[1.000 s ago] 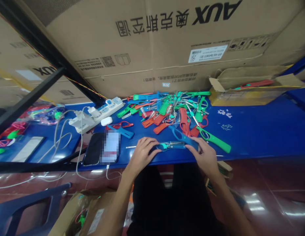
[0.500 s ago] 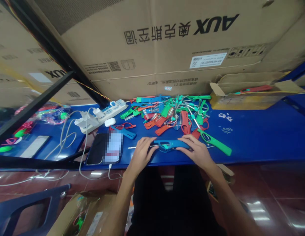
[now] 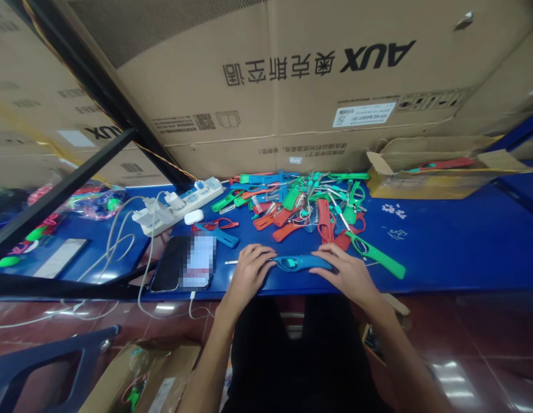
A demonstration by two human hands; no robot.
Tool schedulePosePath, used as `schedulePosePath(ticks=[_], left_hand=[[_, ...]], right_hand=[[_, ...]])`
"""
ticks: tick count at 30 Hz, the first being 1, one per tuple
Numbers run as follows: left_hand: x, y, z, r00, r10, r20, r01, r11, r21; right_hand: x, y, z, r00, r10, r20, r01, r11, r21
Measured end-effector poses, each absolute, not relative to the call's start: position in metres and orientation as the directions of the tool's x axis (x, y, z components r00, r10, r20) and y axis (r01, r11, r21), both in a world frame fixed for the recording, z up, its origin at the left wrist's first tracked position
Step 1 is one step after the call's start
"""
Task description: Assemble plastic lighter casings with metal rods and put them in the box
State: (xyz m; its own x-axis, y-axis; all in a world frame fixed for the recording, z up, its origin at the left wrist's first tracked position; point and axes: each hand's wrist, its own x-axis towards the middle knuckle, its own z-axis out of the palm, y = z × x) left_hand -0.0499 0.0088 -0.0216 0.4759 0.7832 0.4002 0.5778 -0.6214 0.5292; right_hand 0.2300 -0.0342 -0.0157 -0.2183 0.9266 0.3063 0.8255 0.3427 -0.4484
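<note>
A blue long-nosed lighter point(image 3: 304, 263) with a teal trigger lies level just above or on the front of the blue table. My left hand point(image 3: 252, 267) pinches its front end, and the thin metal tube sticks out to the left past my fingers. My right hand point(image 3: 346, 268) is closed around the handle's rear end. Beyond my hands, lighter parts are heaped: red handle shells point(image 3: 287, 230), green shells point(image 3: 294, 192), metal tubes and wires. A green lighter point(image 3: 380, 257) lies beside my right hand, and a blue shell point(image 3: 225, 237) beyond my left.
Two phones point(image 3: 170, 264) lie left, near a white power strip point(image 3: 199, 198) with chargers and cables. An open carton point(image 3: 442, 186) stands at the back right. Small white pieces point(image 3: 393, 209) lie on the table point(image 3: 464, 241). A black metal frame point(image 3: 68, 183) crosses the left side.
The lighter has turned slightly in my hands, and its two ends are still held. My hands and the lighter sit a little nearer to me; the view has shifted slightly.
</note>
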Motion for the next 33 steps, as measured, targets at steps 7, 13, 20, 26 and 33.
schedulePosePath(ticks=[7, 13, 20, 26, 33], left_hand=[[-0.0499, 0.0091, -0.0236, 0.461, 0.801, 0.381, 0.591, -0.598, 0.542], [-0.0499, 0.0074, -0.0232, 0.444, 0.812, 0.378, 0.597, -0.583, 0.552], [-0.051, 0.008, -0.0253, 0.421, 0.834, 0.358, 0.62, -0.552, 0.557], [-0.0502, 0.0074, -0.0243, 0.413, 0.842, 0.348, 0.63, -0.54, 0.559], [-0.05, 0.0066, -0.0229, 0.412, 0.839, 0.354, 0.63, -0.543, 0.555]], right_hand=[[0.2314, -0.0339, -0.0126, -0.228, 0.931, 0.286, 0.811, 0.344, -0.473], [0.2307, -0.0339, -0.012, -0.245, 0.934, 0.258, 0.81, 0.344, -0.474], [0.229, -0.0336, -0.0124, -0.244, 0.93, 0.275, 0.82, 0.349, -0.454], [0.2268, -0.0333, -0.0147, -0.221, 0.936, 0.276, 0.819, 0.331, -0.469], [0.2258, -0.0345, -0.0167, -0.203, 0.937, 0.284, 0.809, 0.324, -0.491]])
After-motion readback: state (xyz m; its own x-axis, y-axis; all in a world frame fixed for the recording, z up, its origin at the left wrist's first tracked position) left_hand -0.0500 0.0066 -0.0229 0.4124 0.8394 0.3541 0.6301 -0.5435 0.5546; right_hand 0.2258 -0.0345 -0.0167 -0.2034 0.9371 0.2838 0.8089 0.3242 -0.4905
